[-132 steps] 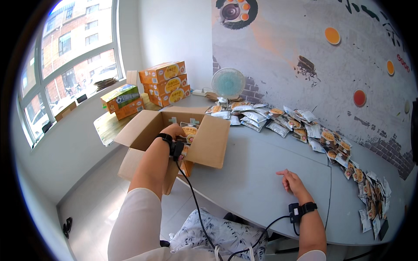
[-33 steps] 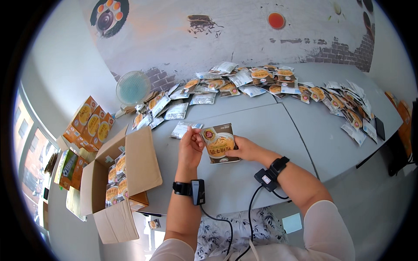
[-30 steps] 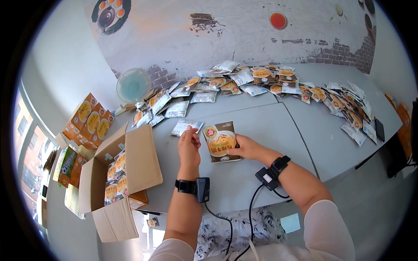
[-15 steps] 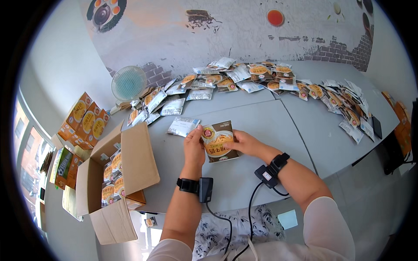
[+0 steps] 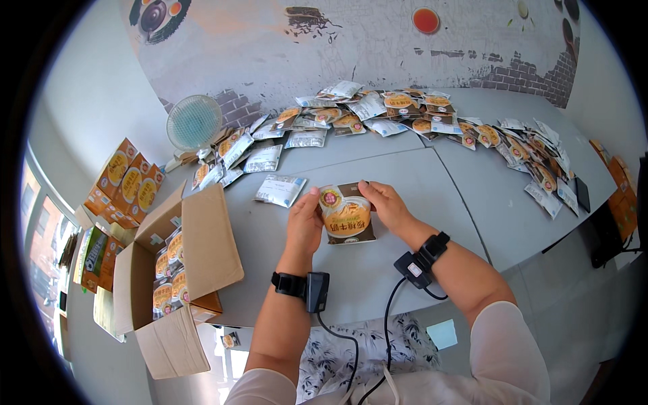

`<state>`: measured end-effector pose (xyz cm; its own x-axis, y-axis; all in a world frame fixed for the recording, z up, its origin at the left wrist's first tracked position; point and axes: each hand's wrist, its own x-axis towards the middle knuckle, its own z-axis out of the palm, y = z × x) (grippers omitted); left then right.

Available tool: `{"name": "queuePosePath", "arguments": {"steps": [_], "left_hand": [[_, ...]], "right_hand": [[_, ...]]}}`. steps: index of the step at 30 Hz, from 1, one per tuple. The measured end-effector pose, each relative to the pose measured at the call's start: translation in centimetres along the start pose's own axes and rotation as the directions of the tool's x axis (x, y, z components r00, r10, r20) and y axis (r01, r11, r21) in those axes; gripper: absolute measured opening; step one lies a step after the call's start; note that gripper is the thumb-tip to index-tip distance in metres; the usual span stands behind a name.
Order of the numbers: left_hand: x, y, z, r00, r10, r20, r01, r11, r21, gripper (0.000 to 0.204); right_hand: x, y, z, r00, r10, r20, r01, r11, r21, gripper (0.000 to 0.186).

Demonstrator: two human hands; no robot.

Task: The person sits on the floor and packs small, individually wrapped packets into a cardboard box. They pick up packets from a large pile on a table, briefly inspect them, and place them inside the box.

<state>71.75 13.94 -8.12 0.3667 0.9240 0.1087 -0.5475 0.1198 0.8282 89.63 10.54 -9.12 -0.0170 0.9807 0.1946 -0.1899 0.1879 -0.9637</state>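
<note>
Between my two hands, above the near middle of the table, is a dark brown food packet (image 5: 348, 219) with a round yellow-orange bowl picture. My left hand (image 5: 306, 221) grips its left edge, the thumb near the upper left corner. At the upper right corner my right hand (image 5: 389, 208) is closed on the packet, its other fingers partly hidden. A single silver-white packet (image 5: 280, 190) lies flat on the table just beyond my left hand. To the left stands an open cardboard carton (image 5: 214, 236), with similar packets (image 5: 179, 286) standing in rows inside.
Piled packets (image 5: 368, 108) curve along the table's far side, and another heap (image 5: 533, 156) lies at the right beside a dark phone (image 5: 582, 194). A fan (image 5: 194, 123) and orange boxes (image 5: 125, 182) stand at the left. Cables hang from my wrist devices (image 5: 317, 292).
My right hand has shifted from the packet's right side up to its upper right corner. The packet has turned slightly and sits more level, and the view has moved a little.
</note>
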Motion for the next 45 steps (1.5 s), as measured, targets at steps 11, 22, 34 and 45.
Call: {"name": "queuePosePath", "arguments": {"steps": [11,22,34,45], "left_hand": [[-0.5,-0.8,0.6,0.911,-0.38,0.16,0.294,0.87,0.396,0.045],[-0.3,-0.7,0.1,0.971,-0.213,0.106,0.196,0.968,0.155,0.044],[0.0,-0.2,0.0,0.99,-0.137,0.032,0.138,0.99,-0.041,0.033],[-1.2,1.1,0.8,0.843,-0.273,0.463,0.381,0.911,-0.157,0.076]], "right_hand": [[0.5,0.2,-1.4,0.969,0.183,-0.169,-0.135,0.957,0.258,0.035],[0.5,0.0,-0.6,0.989,0.144,0.035,-0.147,0.983,0.109,0.045],[0.0,0.0,-0.7,0.994,0.072,0.08,-0.066,0.996,-0.068,0.033],[1.1,0.0,-4.7,1.0,0.01,-0.016,-0.004,0.937,0.35,0.023]]}}
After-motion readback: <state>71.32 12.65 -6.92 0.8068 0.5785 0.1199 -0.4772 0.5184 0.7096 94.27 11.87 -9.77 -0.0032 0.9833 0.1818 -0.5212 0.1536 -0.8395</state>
